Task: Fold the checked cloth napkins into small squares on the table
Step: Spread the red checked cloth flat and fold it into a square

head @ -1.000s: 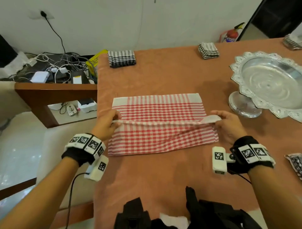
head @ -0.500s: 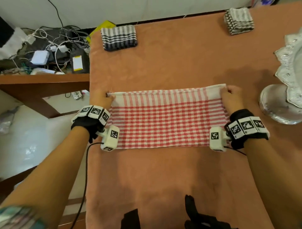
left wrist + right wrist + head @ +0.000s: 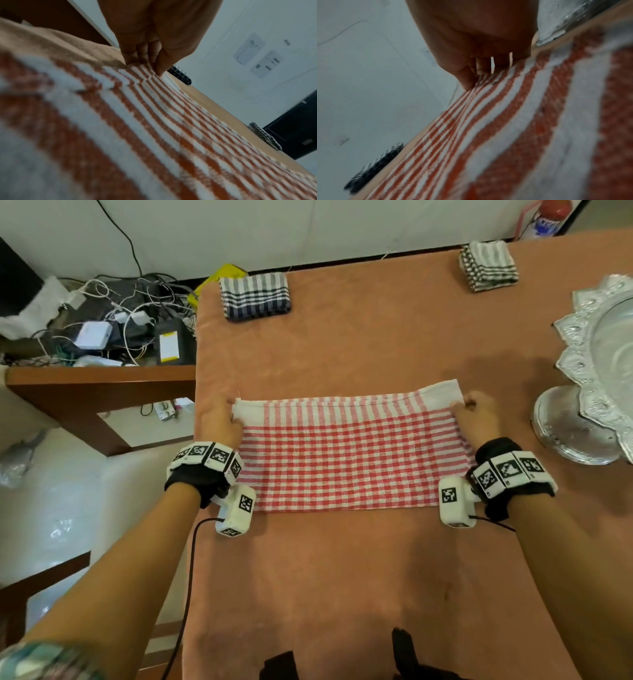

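A red-and-white checked napkin [image 3: 349,453] lies folded in half as a wide rectangle on the brown table [image 3: 342,577]. My left hand [image 3: 222,416] pinches its far left corner, thumb and fingers [image 3: 147,56] curled onto the cloth [image 3: 154,121]. My right hand [image 3: 474,414] pinches the far right corner, with the thumb [image 3: 465,79] pressed on the fabric [image 3: 522,121]. Two folded napkins sit at the far edge: a dark checked one [image 3: 255,294] and a grey striped one [image 3: 488,265].
A silver pedestal tray [image 3: 596,364] stands at the right, close to my right hand. Left of the table is a lower shelf [image 3: 102,371] with cables and chargers. A red extinguisher [image 3: 548,217] stands beyond the far edge. Dark straps [image 3: 404,652] lie at the near edge.
Both hands carried the napkin's near edge up and over to the far edge, folding it in half. The fold now lies flat, hands holding the far corners.
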Action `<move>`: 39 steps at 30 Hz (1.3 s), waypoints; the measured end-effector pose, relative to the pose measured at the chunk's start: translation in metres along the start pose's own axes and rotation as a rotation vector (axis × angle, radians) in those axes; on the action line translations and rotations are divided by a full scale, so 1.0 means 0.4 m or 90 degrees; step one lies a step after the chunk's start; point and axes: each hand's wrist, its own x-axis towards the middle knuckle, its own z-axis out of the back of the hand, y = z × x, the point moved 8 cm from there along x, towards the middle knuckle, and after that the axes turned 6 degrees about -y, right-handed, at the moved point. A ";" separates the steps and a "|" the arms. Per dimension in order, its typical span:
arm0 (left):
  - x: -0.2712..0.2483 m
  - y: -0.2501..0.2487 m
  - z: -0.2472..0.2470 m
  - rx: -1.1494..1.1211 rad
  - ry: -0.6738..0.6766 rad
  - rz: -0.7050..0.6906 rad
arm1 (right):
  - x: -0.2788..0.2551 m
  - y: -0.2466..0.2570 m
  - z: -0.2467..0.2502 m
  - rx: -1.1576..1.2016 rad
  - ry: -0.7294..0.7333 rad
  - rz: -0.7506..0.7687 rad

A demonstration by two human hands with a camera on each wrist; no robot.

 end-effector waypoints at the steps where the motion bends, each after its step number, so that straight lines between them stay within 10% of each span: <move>1: 0.007 0.003 0.006 -0.008 -0.011 0.006 | 0.005 0.010 0.002 0.006 -0.007 -0.005; 7: 0.017 -0.004 0.023 -0.031 -0.044 0.029 | 0.013 0.041 -0.015 -0.044 0.028 -0.033; 11: -0.053 -0.064 0.035 0.116 -0.039 -0.109 | -0.045 0.030 -0.008 -0.126 0.082 -0.015; 16: -0.250 -0.053 -0.094 0.285 0.229 -0.307 | -0.151 -0.093 0.009 -0.236 0.080 -0.007; 22: -0.317 0.040 -0.100 0.321 0.235 -0.241 | -0.192 -0.161 0.069 -0.281 0.059 -0.051; 26: -0.302 0.093 0.001 0.207 0.043 -0.032 | -0.221 -0.169 0.059 -0.330 0.096 -0.048; 30: -0.304 0.136 0.004 0.091 0.093 0.161 | -0.249 -0.161 0.059 -0.330 0.098 -0.047; 39: -0.308 0.117 0.026 -0.004 0.063 0.200 | -0.236 -0.160 0.104 -0.179 0.105 -0.151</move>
